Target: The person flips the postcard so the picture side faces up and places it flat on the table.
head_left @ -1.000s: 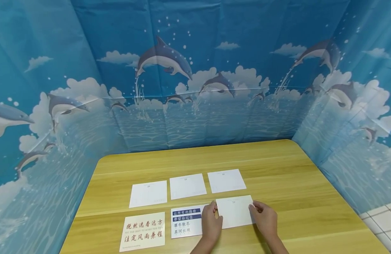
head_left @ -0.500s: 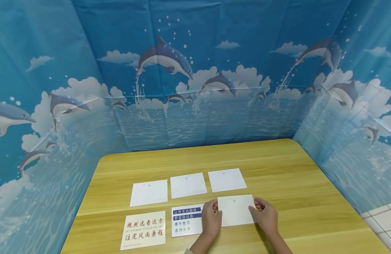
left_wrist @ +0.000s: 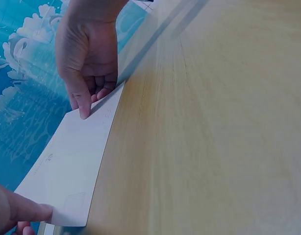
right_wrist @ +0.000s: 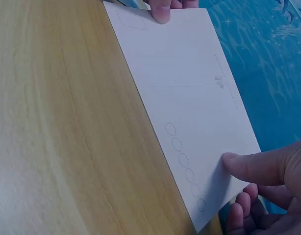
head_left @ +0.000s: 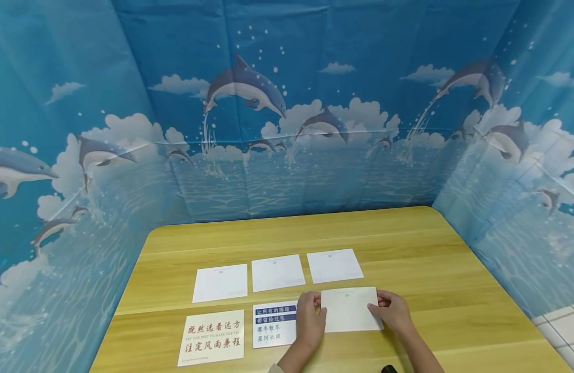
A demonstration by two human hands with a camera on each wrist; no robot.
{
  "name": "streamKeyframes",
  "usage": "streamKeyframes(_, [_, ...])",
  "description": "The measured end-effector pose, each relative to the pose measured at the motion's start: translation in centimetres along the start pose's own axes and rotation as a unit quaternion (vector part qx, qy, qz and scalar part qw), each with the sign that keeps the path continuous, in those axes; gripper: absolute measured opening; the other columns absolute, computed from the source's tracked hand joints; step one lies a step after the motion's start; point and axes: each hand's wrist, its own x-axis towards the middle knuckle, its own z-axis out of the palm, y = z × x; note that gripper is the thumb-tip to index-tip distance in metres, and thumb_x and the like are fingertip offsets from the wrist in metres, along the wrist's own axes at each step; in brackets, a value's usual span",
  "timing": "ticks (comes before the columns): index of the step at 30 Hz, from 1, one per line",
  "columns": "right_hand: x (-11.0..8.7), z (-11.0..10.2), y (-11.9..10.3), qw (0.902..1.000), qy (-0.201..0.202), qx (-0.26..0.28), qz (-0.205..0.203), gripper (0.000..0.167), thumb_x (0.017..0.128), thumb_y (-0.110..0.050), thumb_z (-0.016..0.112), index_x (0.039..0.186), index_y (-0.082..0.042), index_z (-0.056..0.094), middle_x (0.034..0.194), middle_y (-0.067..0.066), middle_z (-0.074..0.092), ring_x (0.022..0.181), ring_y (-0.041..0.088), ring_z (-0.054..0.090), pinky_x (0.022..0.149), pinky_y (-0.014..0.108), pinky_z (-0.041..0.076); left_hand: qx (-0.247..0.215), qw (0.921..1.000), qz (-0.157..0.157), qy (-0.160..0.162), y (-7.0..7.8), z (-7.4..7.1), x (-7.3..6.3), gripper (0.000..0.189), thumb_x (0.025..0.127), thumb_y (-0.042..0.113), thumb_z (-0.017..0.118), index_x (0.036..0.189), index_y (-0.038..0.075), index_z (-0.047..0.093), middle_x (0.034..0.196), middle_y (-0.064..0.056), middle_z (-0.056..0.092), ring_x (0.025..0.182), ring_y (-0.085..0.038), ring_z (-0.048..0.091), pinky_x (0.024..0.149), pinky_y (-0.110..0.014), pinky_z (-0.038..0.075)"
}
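Both hands hold one blank-backed postcard (head_left: 349, 311) by its short ends, low over the near right part of the table. My left hand (head_left: 309, 322) pinches its left end, thumb on top and fingers beneath. At the other end my right hand (head_left: 395, 313) pinches likewise, its thumb (right_wrist: 261, 164) lying flat on the card near a row of printed circles. A faint stamp box shows at the card's left end. Beside the left hand lies a postcard with blue-banded lettering (head_left: 274, 326), its right edge covered by that hand.
Three white-backed postcards lie in a row behind: left (head_left: 220, 283), middle (head_left: 277, 273) and right (head_left: 334, 266). A cream postcard with red lettering (head_left: 212, 338) lies at front left. A dolphin-print curtain (head_left: 287, 181) rises behind the wooden table (head_left: 422, 248).
The held postcard and both hands have shifted slightly right in the view, still gripping its ends. A dark object now shows at the bottom edge by the right forearm. The other postcards keep their places.
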Motion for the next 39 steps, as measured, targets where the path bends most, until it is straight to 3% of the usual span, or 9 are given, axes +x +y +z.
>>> streamKeyframes(7, [-0.1,-0.6,-0.3,0.9997,-0.007,-0.024,0.000,0.039,0.071,0.001,0.074,0.100,0.019,0.054,0.082,0.012,0.056,0.074,0.019,0.048,0.059,0.021,0.043,0.009,0.9992,0.015,-0.035,0.1,-0.5,0.4,0.028,0.065,-0.011,0.073,0.085,0.004,0.060,0.075,0.004,0.053,0.071,-0.010,0.049,0.066,-0.023,0.044])
streamKeyframes(16, [-0.5,-1.4,-0.9,0.9982,-0.015,-0.050,-0.030,0.028,0.075,-0.001,0.072,0.093,0.013,0.057,0.079,0.008,0.053,0.072,0.017,0.047,0.059,0.021,0.042,0.026,0.9970,0.010,-0.073,0.4,-1.2,0.9,0.016,0.068,-0.002,0.075,0.069,0.007,0.062,0.068,0.007,0.050,0.066,-0.005,0.045,0.061,-0.021,0.042])
streamKeyframes(22, [-1.1,-1.8,-1.0,0.9941,0.012,-0.082,-0.069,0.021,0.075,-0.002,0.072,0.088,0.008,0.060,0.080,0.008,0.055,0.071,0.015,0.049,0.061,0.021,0.045,0.053,0.9938,0.082,-0.051,0.4,-1.4,0.8,0.007,0.074,0.002,0.072,0.077,0.006,0.067,0.074,0.004,0.056,0.070,-0.007,0.049,0.065,-0.021,0.044])
streamKeyframes(26, [-1.5,-1.8,-0.8,0.9860,0.049,-0.103,-0.122,0.018,0.073,-0.004,0.075,0.082,0.004,0.062,0.078,0.005,0.053,0.069,0.012,0.048,0.059,0.020,0.044,0.077,0.9873,0.135,-0.034,0.4,-1.5,0.6,0.005,0.076,0.004,0.070,0.080,0.006,0.068,0.079,0.002,0.060,0.075,-0.010,0.053,0.069,-0.021,0.045])
streamKeyframes(32, [-2.1,-1.8,-0.3,0.9630,0.121,-0.112,-0.214,0.016,0.067,0.001,0.078,0.075,0.002,0.065,0.074,-0.001,0.055,0.065,0.002,0.048,0.055,0.019,0.046,0.106,0.9801,0.163,-0.041,0.7,-1.9,0.4,0.004,0.079,0.007,0.068,0.083,0.007,0.069,0.082,0.002,0.060,0.078,-0.011,0.053,0.070,-0.019,0.044])
streamKeyframes(39, [-2.7,-1.8,-0.4,0.9510,0.139,-0.129,-0.244,0.011,0.069,0.004,0.075,0.073,0.000,0.066,0.071,-0.002,0.054,0.064,0.004,0.048,0.054,0.021,0.046,0.110,0.9763,0.182,-0.041,0.8,-2.2,0.0,0.006,0.080,0.007,0.067,0.085,0.007,0.069,0.083,0.004,0.059,0.079,-0.009,0.052,0.071,-0.015,0.043])
